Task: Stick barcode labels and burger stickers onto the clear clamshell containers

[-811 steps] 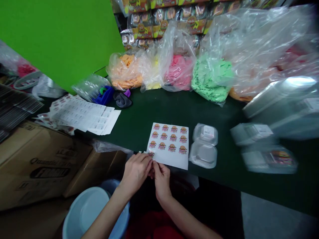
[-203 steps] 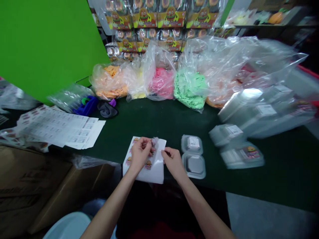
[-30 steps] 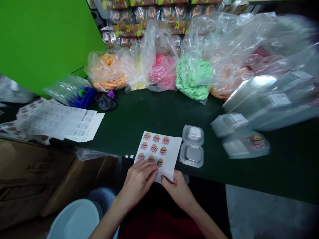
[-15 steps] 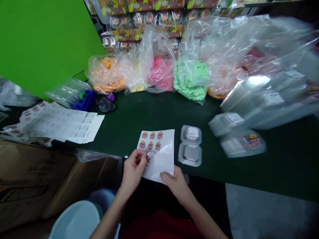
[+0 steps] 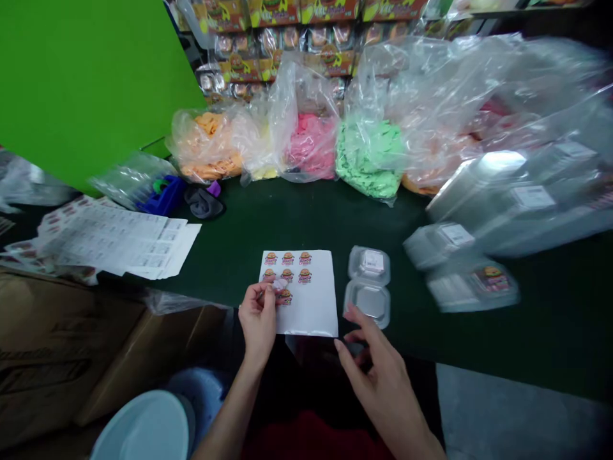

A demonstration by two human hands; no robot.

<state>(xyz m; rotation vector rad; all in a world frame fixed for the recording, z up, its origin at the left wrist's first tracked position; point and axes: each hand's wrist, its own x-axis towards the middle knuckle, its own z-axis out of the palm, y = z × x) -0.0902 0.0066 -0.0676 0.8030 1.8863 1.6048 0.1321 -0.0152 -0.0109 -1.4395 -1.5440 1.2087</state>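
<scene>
A white sticker sheet (image 5: 311,306) with several burger stickers lies at the front edge of the dark green table. My left hand (image 5: 258,316) is over its left side, thumb and fingertips pinched on a peeled sticker (image 5: 280,284), pale back showing. To the right, my right hand (image 5: 371,354) is off the sheet, fingers apart and holding nothing. Its fingertips are nearest an opened clear plastic clamshell box (image 5: 368,300), which has a small white label (image 5: 373,260) on its far half.
Stacked clear boxes (image 5: 517,198) stand at right. Plastic bags of orange, yellow, pink (image 5: 311,147) and green pieces (image 5: 371,156) line the back. At left lie printed label sheets (image 5: 138,246) and a blue tape dispenser (image 5: 165,195). Cartons (image 5: 57,345) and a pale basin (image 5: 143,428) sit below.
My right hand has let go of the sheet and moved right, toward the clamshell box. The sheet now lies flatter on the table. The sticker has come up off the sheet in my left hand.
</scene>
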